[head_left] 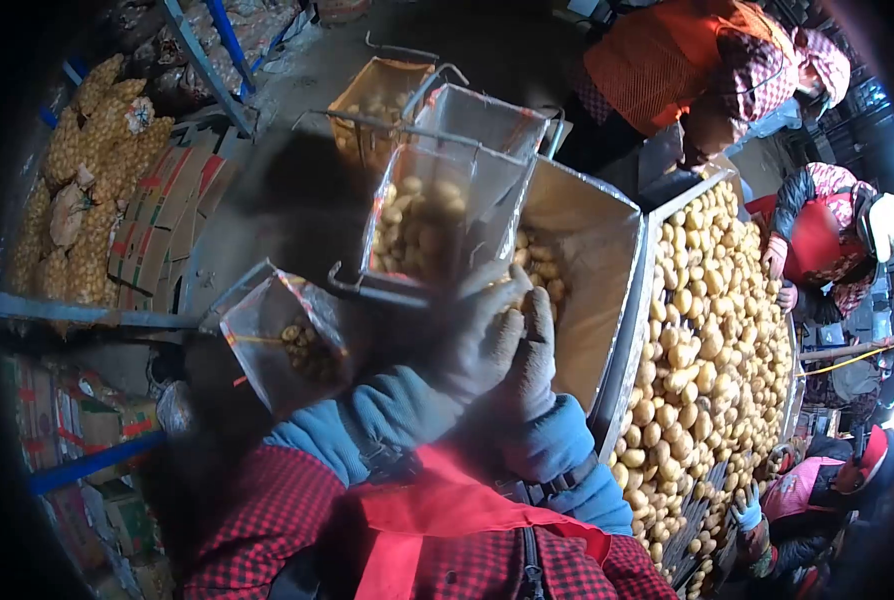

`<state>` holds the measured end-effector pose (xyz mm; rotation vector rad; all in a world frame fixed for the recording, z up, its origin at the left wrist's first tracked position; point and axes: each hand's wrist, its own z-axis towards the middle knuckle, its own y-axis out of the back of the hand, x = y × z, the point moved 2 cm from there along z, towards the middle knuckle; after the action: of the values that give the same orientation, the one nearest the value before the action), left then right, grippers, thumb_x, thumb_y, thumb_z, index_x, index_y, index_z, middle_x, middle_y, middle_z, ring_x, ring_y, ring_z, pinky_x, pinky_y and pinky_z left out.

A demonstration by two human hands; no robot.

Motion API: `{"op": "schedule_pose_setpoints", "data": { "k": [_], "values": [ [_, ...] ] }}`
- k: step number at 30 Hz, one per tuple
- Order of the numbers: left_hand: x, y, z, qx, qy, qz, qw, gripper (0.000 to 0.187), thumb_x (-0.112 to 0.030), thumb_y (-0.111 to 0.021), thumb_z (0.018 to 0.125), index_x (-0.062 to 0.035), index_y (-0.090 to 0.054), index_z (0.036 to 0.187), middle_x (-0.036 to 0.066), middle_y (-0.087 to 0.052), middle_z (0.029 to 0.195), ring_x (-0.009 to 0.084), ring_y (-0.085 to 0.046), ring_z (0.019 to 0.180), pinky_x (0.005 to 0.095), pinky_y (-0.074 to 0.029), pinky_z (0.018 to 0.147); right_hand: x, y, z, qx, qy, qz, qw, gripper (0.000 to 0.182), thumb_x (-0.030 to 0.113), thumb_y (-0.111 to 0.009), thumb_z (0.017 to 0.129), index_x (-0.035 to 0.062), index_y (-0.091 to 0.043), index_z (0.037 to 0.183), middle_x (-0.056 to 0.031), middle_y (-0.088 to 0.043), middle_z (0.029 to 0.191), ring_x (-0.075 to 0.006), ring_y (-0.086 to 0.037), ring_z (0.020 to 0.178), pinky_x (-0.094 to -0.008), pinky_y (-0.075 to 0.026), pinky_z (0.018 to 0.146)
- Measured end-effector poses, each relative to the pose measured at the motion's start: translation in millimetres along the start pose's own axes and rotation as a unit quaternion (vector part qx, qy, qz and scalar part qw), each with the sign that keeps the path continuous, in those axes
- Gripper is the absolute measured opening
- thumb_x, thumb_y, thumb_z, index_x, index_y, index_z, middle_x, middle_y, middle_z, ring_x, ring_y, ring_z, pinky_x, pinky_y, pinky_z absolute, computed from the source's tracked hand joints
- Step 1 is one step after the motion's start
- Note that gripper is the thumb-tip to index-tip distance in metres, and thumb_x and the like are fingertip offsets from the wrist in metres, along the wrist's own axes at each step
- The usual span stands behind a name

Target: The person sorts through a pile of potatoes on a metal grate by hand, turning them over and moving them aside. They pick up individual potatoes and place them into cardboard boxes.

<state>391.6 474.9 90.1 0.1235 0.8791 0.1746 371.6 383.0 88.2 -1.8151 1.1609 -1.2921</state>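
My left hand (pixel 477 340), in a grey glove and blue cuff, is over the front edge of the potato-filled crate (pixel 377 235). Motion blurs its fingers. Right beside it, touching or nearly so, is my right hand (pixel 532 355), gloved alike, its fingers bent upward and held together. Whatever lies between the two palms is hidden. Potatoes (pixel 422 225) fill the lower part of that crate, which is lined with clear plastic. Behind my fingers, more potatoes (pixel 545 262) lie in a cardboard-lined bin (pixel 592 300).
On the right, a sorting table (pixel 622 400) carries many potatoes. Several co-workers stand around it, one in an orange vest (pixel 657 65). A small lined basket (pixel 257 345) holds a few potatoes at left. Netted potato sacks (pixel 97 170) and flattened cartons (pixel 167 220) stand beyond metal rails.
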Motion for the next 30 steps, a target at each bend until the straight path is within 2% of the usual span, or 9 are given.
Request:
{"op": "schedule_pose_setpoints", "data": {
  "k": [3, 6, 11, 12, 13, 15, 22, 24, 30],
  "values": [
    [29.0, 2.6, 34.1, -0.040, -0.005, 0.035, 0.999, 0.036, -0.001, -0.065, 0.092, -0.0053, -0.062, 0.127, 0.019, -0.060, 0.133, 0.0356, -0.061, 0.123, 0.0437, -0.049, 0.106, -4.4, -1.4, 54.7, 0.037, 0.032, -0.098, 0.994, 0.046, 0.039, -0.045, 0.111, 0.0089, -0.052, 0.145, -0.0066, -0.059, 0.134, -0.0182, -0.055, 0.124, -0.0329, -0.044, 0.109],
    [61.6, -2.4, 91.6, -0.065, -0.021, 0.008, 0.998, 0.031, -0.006, -0.069, 0.093, -0.0066, -0.066, 0.124, 0.016, -0.066, 0.124, 0.0335, -0.063, 0.120, 0.0422, -0.050, 0.104, 13.1, -15.1, 121.4, 0.084, -0.073, 0.029, 0.993, 0.043, 0.039, -0.044, 0.111, 0.0093, -0.055, 0.140, -0.0076, -0.060, 0.132, -0.0189, -0.058, 0.122, -0.0345, -0.046, 0.107],
    [164.1, -52.8, 197.7, -0.105, -0.021, -0.028, 0.994, 0.034, -0.014, -0.072, 0.094, -0.0061, -0.061, 0.125, 0.017, -0.064, 0.120, 0.0357, -0.062, 0.114, 0.0435, -0.051, 0.098, 63.2, -60.5, 270.1, 0.116, -0.006, -0.144, 0.983, 0.048, 0.050, -0.048, 0.108, 0.0153, -0.055, 0.140, -0.0085, -0.064, 0.124, -0.0200, -0.063, 0.112, -0.0362, -0.053, 0.096],
    [178.7, -53.9, 213.2, -0.089, -0.012, -0.016, 0.996, 0.036, -0.019, -0.072, 0.095, -0.0067, -0.059, 0.126, 0.017, -0.062, 0.121, 0.0356, -0.061, 0.113, 0.0438, -0.051, 0.097, 83.1, -29.5, 314.8, 0.005, 0.011, -0.282, 0.959, 0.053, 0.051, -0.054, 0.105, 0.0201, -0.048, 0.148, -0.0096, -0.062, 0.128, -0.0215, -0.063, 0.111, -0.0385, -0.056, 0.089],
    [202.8, -56.8, 216.8, -0.055, 0.136, -0.029, 0.989, 0.043, -0.027, -0.073, 0.095, -0.0077, -0.056, 0.130, 0.018, -0.060, 0.121, 0.0346, -0.061, 0.111, 0.0438, -0.051, 0.097, 96.8, -15.2, 328.7, -0.020, 0.137, -0.482, 0.865, 0.057, 0.050, -0.056, 0.104, 0.0226, -0.043, 0.152, -0.0096, -0.060, 0.132, -0.0224, -0.062, 0.112, -0.0394, -0.057, 0.087],
    [239.6, -47.2, 206.4, -0.062, 0.101, 0.059, 0.991, 0.051, -0.028, -0.073, 0.095, -0.0087, -0.054, 0.139, 0.018, -0.058, 0.130, 0.0332, -0.059, 0.117, 0.0428, -0.051, 0.098, 104.8, -60.6, 293.0, -0.156, 0.126, -0.491, 0.848, 0.066, 0.046, -0.060, 0.102, 0.0235, -0.035, 0.158, -0.0090, -0.055, 0.142, -0.0234, -0.058, 0.121, -0.0418, -0.057, 0.086],
    [273.2, 6.7, 93.4, 0.023, 0.195, 0.094, 0.976, 0.055, -0.018, -0.066, 0.101, -0.0061, -0.046, 0.151, 0.015, -0.058, 0.137, 0.0231, -0.057, 0.123, 0.0361, -0.046, 0.106, 115.2, -13.3, 194.0, -0.125, 0.180, -0.381, 0.898, 0.053, 0.034, -0.062, 0.103, 0.0156, -0.049, 0.151, -0.0065, -0.059, 0.136, -0.0206, -0.060, 0.118, -0.0378, -0.056, 0.091],
    [255.3, -0.3, 93.1, 0.058, 0.160, 0.076, 0.982, 0.054, -0.017, -0.063, 0.103, -0.0068, -0.044, 0.153, 0.016, -0.055, 0.142, 0.0238, -0.056, 0.125, 0.0360, -0.046, 0.107, 113.5, 22.3, 161.3, -0.030, 0.292, -0.536, 0.792, 0.045, 0.030, -0.060, 0.105, 0.0133, -0.054, 0.146, -0.0057, -0.061, 0.132, -0.0168, -0.060, 0.114, -0.0353, -0.056, 0.090],
    [156.6, -72.7, 102.3, 0.149, 0.136, -0.110, 0.973, 0.050, -0.014, -0.056, 0.106, -0.0004, -0.042, 0.153, 0.019, -0.046, 0.155, 0.0276, -0.046, 0.142, 0.0398, -0.036, 0.120, 94.4, 37.9, 21.9, -0.126, 0.154, -0.288, 0.937, 0.043, 0.031, -0.058, 0.106, 0.0115, -0.054, 0.145, -0.0012, -0.062, 0.128, -0.0111, -0.059, 0.109, -0.0329, -0.057, 0.084]
  ]
}}
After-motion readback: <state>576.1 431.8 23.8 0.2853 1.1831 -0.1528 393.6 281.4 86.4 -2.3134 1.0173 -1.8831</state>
